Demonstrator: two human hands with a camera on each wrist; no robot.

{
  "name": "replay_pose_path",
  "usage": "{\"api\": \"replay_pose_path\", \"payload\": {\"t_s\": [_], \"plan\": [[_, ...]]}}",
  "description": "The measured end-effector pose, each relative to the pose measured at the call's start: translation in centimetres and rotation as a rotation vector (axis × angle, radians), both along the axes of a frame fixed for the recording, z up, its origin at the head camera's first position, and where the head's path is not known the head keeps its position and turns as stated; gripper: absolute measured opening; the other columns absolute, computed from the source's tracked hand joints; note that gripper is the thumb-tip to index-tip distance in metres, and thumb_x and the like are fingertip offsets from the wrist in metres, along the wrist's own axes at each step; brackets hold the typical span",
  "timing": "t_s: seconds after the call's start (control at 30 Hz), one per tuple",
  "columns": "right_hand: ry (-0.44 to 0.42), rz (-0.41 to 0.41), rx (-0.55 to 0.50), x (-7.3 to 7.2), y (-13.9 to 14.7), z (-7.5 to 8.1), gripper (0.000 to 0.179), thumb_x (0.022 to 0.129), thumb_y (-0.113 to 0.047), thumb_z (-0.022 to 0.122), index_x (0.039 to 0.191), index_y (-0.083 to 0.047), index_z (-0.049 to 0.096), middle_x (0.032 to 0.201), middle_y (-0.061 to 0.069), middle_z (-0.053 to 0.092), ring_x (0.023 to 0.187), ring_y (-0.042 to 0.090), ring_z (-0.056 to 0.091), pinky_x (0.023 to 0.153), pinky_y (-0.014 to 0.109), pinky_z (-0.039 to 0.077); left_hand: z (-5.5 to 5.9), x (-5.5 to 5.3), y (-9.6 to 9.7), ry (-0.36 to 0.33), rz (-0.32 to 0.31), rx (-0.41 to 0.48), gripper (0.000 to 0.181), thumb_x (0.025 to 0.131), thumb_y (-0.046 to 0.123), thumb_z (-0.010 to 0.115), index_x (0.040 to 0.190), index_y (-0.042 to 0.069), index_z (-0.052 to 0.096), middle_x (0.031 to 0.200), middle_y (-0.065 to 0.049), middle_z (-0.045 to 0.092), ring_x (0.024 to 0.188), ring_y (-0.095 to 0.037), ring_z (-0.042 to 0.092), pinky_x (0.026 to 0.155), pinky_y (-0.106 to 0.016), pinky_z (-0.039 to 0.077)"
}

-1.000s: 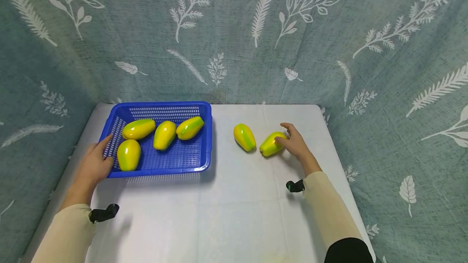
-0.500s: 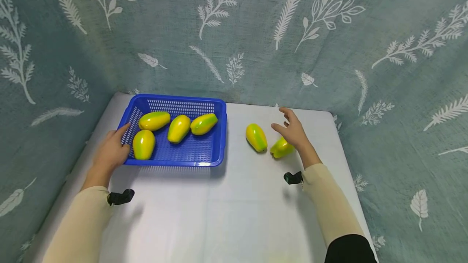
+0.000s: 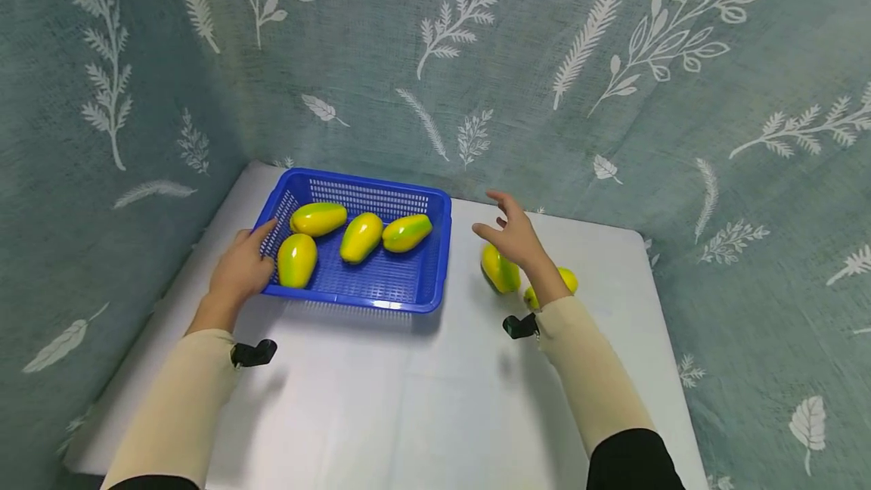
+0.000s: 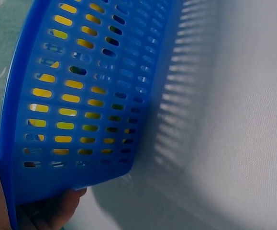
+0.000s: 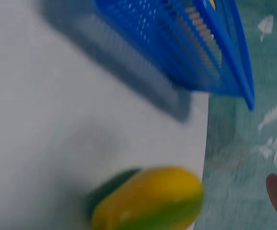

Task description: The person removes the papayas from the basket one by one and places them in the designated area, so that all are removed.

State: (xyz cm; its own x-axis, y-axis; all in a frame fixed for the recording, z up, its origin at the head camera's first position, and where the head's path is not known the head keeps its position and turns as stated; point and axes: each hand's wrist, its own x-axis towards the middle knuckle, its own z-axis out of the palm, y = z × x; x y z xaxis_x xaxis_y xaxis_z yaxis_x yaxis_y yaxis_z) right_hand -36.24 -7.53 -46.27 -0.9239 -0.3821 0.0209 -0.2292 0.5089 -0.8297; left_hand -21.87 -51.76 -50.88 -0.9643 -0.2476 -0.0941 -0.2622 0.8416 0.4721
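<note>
A blue plastic basket (image 3: pixel 374 301) with slotted walls stands on the left of the table, several glossy yellow-green papayas inside, one papaya (image 3: pixel 297 261) at its near left corner. My left hand (image 3: pixel 240 269) grips the basket's left rim; in the left wrist view fingers (image 4: pixel 70 207) curl below that rim. My right hand (image 3: pixel 519 239), thumb and fingers spread and holding nothing, hovers right of the basket. Below it lies one papaya (image 3: pixel 501 272), partly covered; a second papaya (image 3: pixel 566 279) is mostly hidden by the wrist. The right wrist view shows a papaya (image 5: pixel 152 201) below the hand.
A white cloth (image 3: pixel 340 392) covers the table. Green leaf-patterned curtain (image 3: pixel 381 127) hangs along its back and sides. Small black cameras (image 3: pixel 253 354) are strapped at both wrists.
My right hand has moved left, from the right-hand loose papaya to above the other one, with nothing in it. The head view has swung left. My left hand stays on the basket.
</note>
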Motion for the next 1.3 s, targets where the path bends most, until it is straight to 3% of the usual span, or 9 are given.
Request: {"api": "replay_pose_path", "payload": {"t_s": [0.27,0.47,0.77,1.03,1.3], "plan": [[0.019,0.061,-0.024,0.1,-4.9,0.1,0.067,0.08,-0.033,0.066,0.137,-0.02,0.033,0.141,-0.004,0.031,0.131,0.023,0.027,0.102,0.041,0.033,-0.1,0.0,-0.1,0.003,0.013,-0.004,0.072,0.081,0.008,0.041,0.146,0.025,0.018,0.131,-0.025,0.031,0.11,-0.047,0.038,0.089,-0.066,0.03],[0.046,0.106,0.001,0.3,-7.8,-0.7,0.068,0.08,-0.033,0.065,0.137,-0.017,0.033,0.14,0.001,0.033,0.13,0.024,0.029,0.101,0.041,0.034,-0.3,-0.1,0.0,0.015,0.027,-0.009,0.07,0.08,0.009,0.041,0.146,0.023,0.02,0.131,-0.023,0.032,0.108,-0.046,0.041,0.088,-0.065,0.032],[0.081,0.121,0.159,0.6,-10.8,-1.4,0.072,0.077,-0.045,0.064,0.138,-0.022,0.033,0.139,-0.002,0.036,0.128,0.022,0.034,0.101,0.044,0.031,-0.5,0.0,-0.2,0.015,0.049,0.005,0.07,0.081,0.008,0.041,0.145,0.025,0.02,0.131,-0.022,0.033,0.11,-0.045,0.04,0.09,-0.065,0.031],[0.049,0.133,0.21,0.8,-12.9,-2.0,0.075,0.073,-0.047,0.067,0.137,-0.026,0.034,0.139,-0.004,0.035,0.127,0.018,0.034,0.101,0.045,0.031,-0.6,-0.1,-0.3,0.024,0.05,-0.001,0.07,0.081,0.009,0.042,0.145,0.026,0.021,0.131,-0.022,0.034,0.108,-0.044,0.041,0.089,-0.064,0.032],[-0.007,0.14,0.287,0.9,-14.3,-2.6,0.092,0.066,-0.054,0.069,0.141,-0.024,0.027,0.146,0.003,0.024,0.133,0.021,0.023,0.103,0.045,0.027,-0.8,-0.2,-0.2,0.002,0.073,0.003,0.071,0.082,0.009,0.044,0.145,0.029,0.019,0.132,-0.02,0.033,0.108,-0.045,0.041,0.088,-0.065,0.032]]}}
